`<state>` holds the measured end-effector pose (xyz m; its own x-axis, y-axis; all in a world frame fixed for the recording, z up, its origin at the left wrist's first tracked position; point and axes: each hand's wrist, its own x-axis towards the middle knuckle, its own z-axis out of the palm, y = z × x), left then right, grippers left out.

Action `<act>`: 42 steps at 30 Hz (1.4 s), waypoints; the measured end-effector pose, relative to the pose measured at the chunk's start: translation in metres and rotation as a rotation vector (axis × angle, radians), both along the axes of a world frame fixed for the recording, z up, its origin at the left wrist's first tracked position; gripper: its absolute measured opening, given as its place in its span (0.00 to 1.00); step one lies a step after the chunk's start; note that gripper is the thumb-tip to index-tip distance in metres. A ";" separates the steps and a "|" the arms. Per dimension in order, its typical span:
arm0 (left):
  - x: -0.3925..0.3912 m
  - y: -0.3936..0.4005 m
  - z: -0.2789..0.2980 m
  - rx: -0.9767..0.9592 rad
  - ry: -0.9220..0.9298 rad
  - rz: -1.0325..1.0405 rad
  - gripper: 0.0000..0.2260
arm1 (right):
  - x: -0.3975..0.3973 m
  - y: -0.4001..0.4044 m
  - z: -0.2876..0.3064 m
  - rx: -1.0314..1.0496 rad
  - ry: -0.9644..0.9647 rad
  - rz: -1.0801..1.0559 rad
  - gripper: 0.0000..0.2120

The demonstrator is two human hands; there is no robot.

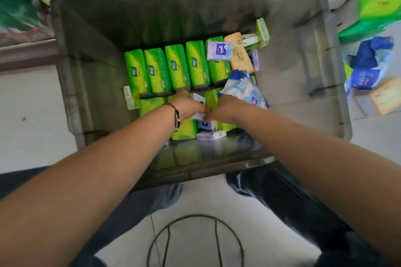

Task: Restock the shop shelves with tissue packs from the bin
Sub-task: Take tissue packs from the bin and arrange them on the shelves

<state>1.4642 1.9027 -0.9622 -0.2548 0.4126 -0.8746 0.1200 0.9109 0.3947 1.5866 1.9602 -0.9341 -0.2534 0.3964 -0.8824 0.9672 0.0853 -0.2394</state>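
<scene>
Grey translucent plastic bin [86, 84] is holding rows of green tissue packs [178, 67] standing on edge. Both hands are reaching down inside it and meeting knuckle to knuckle. Left hand [186, 105] is curling its fingers round a small white-and-blue tissue pack [198, 102]. Right hand [221, 107] is lying beside a crumpled blue-and-white wrapper [245, 89]; its fingers are hidden, so its grip cannot be told.
</scene>
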 end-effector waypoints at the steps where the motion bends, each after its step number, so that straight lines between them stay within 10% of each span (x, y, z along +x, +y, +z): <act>1: 0.001 0.000 -0.008 -0.012 0.013 0.004 0.27 | -0.001 -0.001 -0.010 0.030 -0.005 0.006 0.23; 5: -0.003 -0.002 -0.038 -0.042 0.043 0.022 0.47 | -0.008 -0.008 -0.036 0.204 0.010 -0.007 0.19; 11: 0.001 -0.015 -0.047 -0.025 0.065 -0.045 0.17 | -0.010 -0.030 -0.049 0.312 0.006 0.275 0.17; 16: 0.005 -0.023 -0.053 0.008 0.098 -0.053 0.12 | -0.017 -0.037 -0.055 0.245 -0.048 0.436 0.15; 30: -0.014 -0.027 0.012 0.178 -0.066 0.143 0.05 | 0.021 -0.008 -0.021 0.158 0.211 -0.351 0.10; 42: -0.021 -0.025 0.208 0.712 -0.225 0.257 0.11 | 0.048 -0.008 0.200 -0.011 0.948 -0.822 0.07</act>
<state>1.4427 1.8774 -0.7546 -0.2664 0.8450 -0.4637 -0.2120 0.4179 0.8834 1.6350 1.9527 -0.7338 -0.4709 0.7318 -0.4926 0.1799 -0.4670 -0.8658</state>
